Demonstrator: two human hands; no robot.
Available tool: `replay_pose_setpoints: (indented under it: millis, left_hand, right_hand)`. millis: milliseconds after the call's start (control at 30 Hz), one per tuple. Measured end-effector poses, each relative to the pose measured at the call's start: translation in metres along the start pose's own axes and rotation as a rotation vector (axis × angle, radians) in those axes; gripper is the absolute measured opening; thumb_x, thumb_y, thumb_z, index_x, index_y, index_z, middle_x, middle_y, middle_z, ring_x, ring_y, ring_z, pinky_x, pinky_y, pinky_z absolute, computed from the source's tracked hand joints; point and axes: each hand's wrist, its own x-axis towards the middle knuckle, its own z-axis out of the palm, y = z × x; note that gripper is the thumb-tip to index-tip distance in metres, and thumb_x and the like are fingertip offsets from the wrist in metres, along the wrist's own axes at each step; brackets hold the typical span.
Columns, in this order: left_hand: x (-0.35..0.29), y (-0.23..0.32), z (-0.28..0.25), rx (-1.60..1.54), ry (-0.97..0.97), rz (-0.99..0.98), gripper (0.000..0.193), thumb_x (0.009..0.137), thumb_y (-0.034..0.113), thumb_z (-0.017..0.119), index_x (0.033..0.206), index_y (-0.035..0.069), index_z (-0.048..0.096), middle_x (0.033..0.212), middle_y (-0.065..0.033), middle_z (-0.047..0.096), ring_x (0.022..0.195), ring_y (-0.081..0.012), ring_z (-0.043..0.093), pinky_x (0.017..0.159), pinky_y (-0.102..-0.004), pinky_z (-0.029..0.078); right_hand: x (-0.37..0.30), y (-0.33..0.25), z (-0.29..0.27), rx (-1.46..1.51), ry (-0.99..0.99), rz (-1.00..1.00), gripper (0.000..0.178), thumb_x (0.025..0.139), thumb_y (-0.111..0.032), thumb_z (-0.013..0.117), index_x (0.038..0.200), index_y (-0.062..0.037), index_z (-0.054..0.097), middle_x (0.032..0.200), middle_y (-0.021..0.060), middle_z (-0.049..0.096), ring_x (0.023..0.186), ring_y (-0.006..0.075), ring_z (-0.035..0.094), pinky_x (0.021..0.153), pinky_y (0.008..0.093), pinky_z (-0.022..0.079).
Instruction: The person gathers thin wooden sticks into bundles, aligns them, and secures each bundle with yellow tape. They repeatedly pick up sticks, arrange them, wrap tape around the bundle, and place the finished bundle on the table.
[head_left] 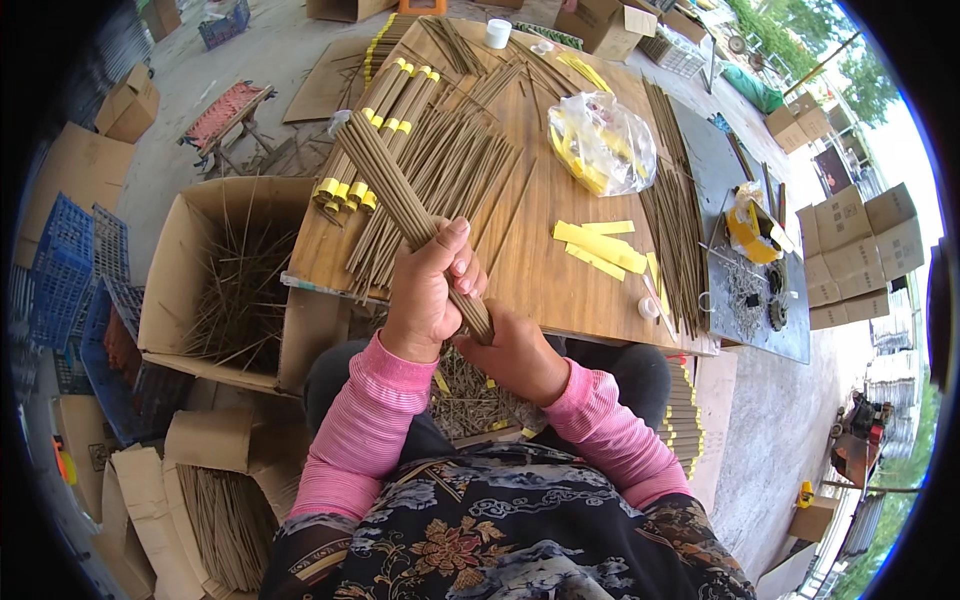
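At the frame's centre, the left hand [428,295] curls closed around a slim bundle of straight brown sticks [390,187], slanting toward the upper left; the right hand [515,357] touches its lower end, fingers too hidden to tell how closed. Both overlap the lower edge of the brown wooden counter [535,280], with open room toward the flat yellow paper strips [600,247].
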Motion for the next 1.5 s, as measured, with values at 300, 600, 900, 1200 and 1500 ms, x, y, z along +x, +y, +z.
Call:
replay_pose_setpoints:
  millis: [300,600,900,1200,1500]
  left_hand:
    - [0.003,-0.003,0.001,-0.003,0.168,-0.011,0.014,0.085,0.020,0.058,0.077,0.013,0.049,0.054,0.0034,0.041,0.043,-0.0081,0.040,0.041,-0.0235,0.036]
    - [0.004,0.001,-0.003,-0.037,0.081,-0.055,0.015,0.083,0.020,0.060,0.076,0.013,0.049,0.054,0.0024,0.043,0.042,-0.0086,0.041,0.040,-0.0235,0.036]
    - [0.002,-0.001,0.000,0.042,0.159,0.050,0.022,0.083,0.023,0.062,0.071,0.013,0.046,0.053,0.0035,0.041,0.042,-0.0073,0.040,0.041,-0.0226,0.035]
    - [0.004,0.001,-0.003,0.084,0.152,0.131,0.024,0.081,0.022,0.065,0.071,0.013,0.046,0.053,0.0018,0.042,0.042,-0.0089,0.041,0.040,-0.0239,0.036]
    - [0.004,0.001,-0.002,0.082,0.156,0.132,0.025,0.080,0.025,0.066,0.073,0.011,0.047,0.054,0.0002,0.043,0.044,-0.0097,0.041,0.042,-0.0239,0.037]
  right_hand:
    - [0.001,0.011,0.006,-0.150,0.103,-0.079,0.026,0.078,-0.020,0.064,0.077,0.0008,0.048,0.056,0.0054,0.051,0.046,0.0133,0.051,0.043,0.0294,0.041]
    - [-0.002,-0.011,-0.008,0.260,-0.195,0.274,0.031,0.076,-0.022,0.065,0.075,0.0027,0.047,0.056,0.0165,0.051,0.051,0.0247,0.055,0.051,0.0386,0.044]
    - [-0.005,0.000,-0.003,-0.177,0.105,-0.041,0.037,0.073,-0.029,0.068,0.084,0.0022,0.051,0.068,0.0191,0.056,0.064,0.0359,0.057,0.056,0.0392,0.045]
    - [-0.006,-0.004,-0.011,-0.241,0.321,-0.257,0.020,0.072,-0.017,0.068,0.079,-0.0025,0.056,0.073,0.0127,0.054,0.068,0.0286,0.055,0.059,0.0353,0.044]
    - [-0.004,-0.013,-0.013,-0.280,0.283,-0.225,0.016,0.072,-0.013,0.065,0.074,-0.0013,0.054,0.070,0.0145,0.056,0.065,0.0310,0.056,0.058,0.0379,0.045]
